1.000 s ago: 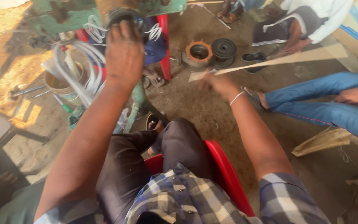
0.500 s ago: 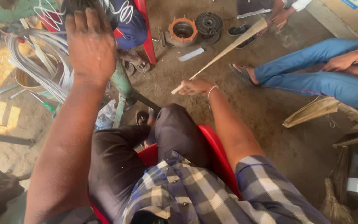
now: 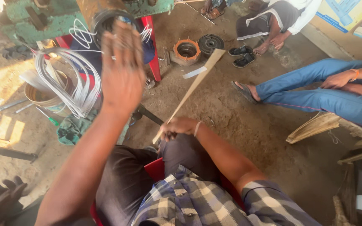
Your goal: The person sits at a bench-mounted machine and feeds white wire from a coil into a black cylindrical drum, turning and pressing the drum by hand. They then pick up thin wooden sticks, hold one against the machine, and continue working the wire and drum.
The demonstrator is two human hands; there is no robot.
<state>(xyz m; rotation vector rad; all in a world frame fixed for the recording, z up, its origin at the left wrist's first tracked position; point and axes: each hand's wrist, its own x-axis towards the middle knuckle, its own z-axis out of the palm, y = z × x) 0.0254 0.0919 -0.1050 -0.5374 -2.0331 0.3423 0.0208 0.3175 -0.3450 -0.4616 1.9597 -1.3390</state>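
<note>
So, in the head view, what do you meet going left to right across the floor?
Bucket → coil of white wire → left hand → right hand holding a wooden strip → black sandals → seated person's blue-trousered legs.

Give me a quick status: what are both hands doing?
Left hand raised open, blurred, before the round motor opening. Right hand grips long flat stick at knee. White wire coils hang left.
</note>
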